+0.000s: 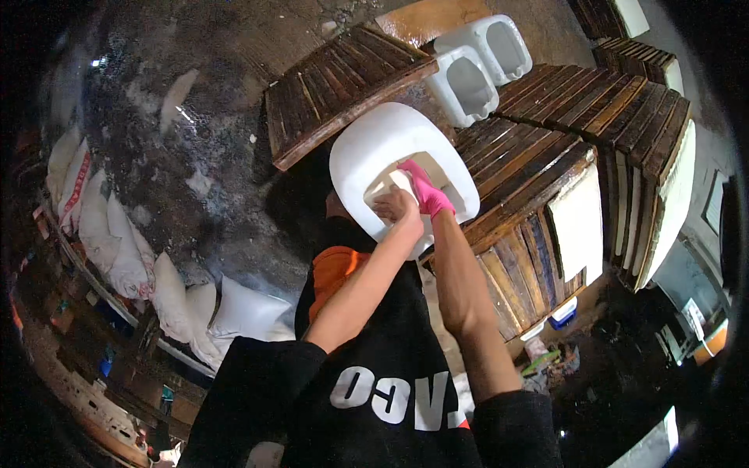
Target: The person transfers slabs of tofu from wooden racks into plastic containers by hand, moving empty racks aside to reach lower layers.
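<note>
A white, rounded, hollow ceramic-looking piece (374, 144) with a squarish opening stands tilted in front of me, and both of my hands reach into it. My right hand (427, 193) wears a pink glove and is closed against a small whitish piece (403, 182), whose kind I cannot make out. Beside it, my bare left hand (396, 206) has its fingers loosely stretched toward the inner wall at the left. The rim and the gloved hand hide part of the inside.
Dark wooden slatted stacks (530, 168) stand close on the right, with pale slabs (577, 218) on their sides. A slatted board (339, 90) lies ahead. Two similar white hollow pieces (469, 86) stand beyond. White sacks (246, 306) line the left, along wet, dark floor (211, 101).
</note>
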The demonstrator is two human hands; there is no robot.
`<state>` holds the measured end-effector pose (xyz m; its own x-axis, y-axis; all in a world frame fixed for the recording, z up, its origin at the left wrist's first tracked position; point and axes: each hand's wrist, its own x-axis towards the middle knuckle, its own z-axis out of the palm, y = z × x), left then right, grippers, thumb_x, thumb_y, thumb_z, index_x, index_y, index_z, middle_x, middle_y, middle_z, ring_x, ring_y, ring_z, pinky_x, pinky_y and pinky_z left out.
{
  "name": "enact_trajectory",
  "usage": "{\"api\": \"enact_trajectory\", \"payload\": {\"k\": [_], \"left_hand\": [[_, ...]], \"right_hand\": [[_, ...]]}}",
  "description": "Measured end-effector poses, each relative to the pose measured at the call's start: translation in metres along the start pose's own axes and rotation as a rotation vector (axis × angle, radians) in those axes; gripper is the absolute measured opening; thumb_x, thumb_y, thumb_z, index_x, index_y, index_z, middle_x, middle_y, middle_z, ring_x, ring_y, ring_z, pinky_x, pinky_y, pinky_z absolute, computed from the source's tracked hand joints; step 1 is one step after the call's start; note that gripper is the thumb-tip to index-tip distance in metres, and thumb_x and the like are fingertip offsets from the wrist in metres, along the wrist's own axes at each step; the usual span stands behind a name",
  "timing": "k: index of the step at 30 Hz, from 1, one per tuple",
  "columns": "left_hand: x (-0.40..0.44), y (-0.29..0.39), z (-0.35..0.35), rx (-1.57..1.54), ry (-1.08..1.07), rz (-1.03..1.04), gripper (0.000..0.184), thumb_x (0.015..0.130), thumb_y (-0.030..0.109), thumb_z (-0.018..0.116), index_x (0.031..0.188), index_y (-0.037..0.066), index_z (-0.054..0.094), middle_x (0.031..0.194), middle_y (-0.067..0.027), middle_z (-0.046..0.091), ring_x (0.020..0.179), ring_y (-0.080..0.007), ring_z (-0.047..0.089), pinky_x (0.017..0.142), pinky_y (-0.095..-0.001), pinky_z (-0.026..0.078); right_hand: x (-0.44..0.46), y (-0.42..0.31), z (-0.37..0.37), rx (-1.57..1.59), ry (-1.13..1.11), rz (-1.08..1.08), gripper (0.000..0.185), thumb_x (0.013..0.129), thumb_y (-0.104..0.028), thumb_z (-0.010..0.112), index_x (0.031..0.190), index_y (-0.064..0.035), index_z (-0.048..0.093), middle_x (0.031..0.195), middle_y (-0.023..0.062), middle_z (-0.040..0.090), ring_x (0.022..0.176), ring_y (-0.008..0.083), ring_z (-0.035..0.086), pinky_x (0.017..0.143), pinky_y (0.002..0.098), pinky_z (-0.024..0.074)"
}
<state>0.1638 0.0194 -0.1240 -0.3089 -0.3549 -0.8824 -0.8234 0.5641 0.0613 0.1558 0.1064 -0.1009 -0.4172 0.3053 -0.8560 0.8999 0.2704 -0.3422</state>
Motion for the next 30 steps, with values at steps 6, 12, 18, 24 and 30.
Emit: {"api": "enact_trajectory", "payload": {"k": [6,12,18,24,30], "left_hand": [[-0.064,0.027,-0.061,-0.155,-0.564,-0.093,0.071,0.096,0.049,0.034,0.150,0.006,0.015,0.157,-0.0147,0.005,0.145,-0.0271,0.004,0.116,-0.0392,0.004],[-0.113,0.062,-0.143,-0.376,-0.820,0.021,0.065,0.097,0.043,0.040,0.149,0.009,0.023,0.158,-0.0086,0.010,0.145,-0.0197,0.007,0.117,-0.0328,0.005],[-0.112,0.079,-0.160,-0.580,-0.886,0.085,0.057,0.098,0.033,0.038,0.145,0.002,0.029,0.153,-0.0110,0.026,0.143,-0.0220,0.021,0.117,-0.0362,0.016],[-0.102,0.082,-0.158,-0.645,-0.777,0.305,0.050,0.098,0.031,0.038,0.137,0.000,0.041,0.147,-0.0134,0.037,0.138,-0.0237,0.032,0.114,-0.0396,0.024],[-0.120,0.065,-0.134,-0.599,-0.856,0.501,0.052,0.099,0.029,0.037,0.142,0.000,0.033,0.149,-0.0172,0.032,0.139,-0.0290,0.027,0.114,-0.0418,0.025]], "right_hand": [[0.021,0.035,0.017,-0.583,0.063,0.093,0.029,0.090,-0.030,0.047,0.102,-0.0100,0.064,0.102,0.0202,0.064,0.091,0.0380,0.062,0.080,0.0470,0.0483],[0.023,0.084,0.083,-0.440,0.298,0.237,0.032,0.092,-0.032,0.045,0.092,-0.0090,0.067,0.093,0.0195,0.067,0.082,0.0387,0.065,0.074,0.0497,0.0512],[-0.002,0.018,0.057,-0.039,0.774,0.246,0.024,0.087,-0.022,0.053,0.083,-0.0027,0.066,0.088,0.0191,0.067,0.081,0.0363,0.064,0.073,0.0465,0.0505],[0.009,0.021,0.067,0.073,0.539,0.286,0.025,0.086,-0.022,0.051,0.094,-0.0031,0.066,0.094,0.0202,0.066,0.091,0.0368,0.063,0.079,0.0467,0.0496],[-0.221,0.073,-0.041,0.628,0.742,-0.348,0.029,0.097,-0.018,0.044,0.107,-0.0047,0.068,0.095,0.0071,0.069,0.101,0.0161,0.062,0.093,0.0300,0.0461]]}}
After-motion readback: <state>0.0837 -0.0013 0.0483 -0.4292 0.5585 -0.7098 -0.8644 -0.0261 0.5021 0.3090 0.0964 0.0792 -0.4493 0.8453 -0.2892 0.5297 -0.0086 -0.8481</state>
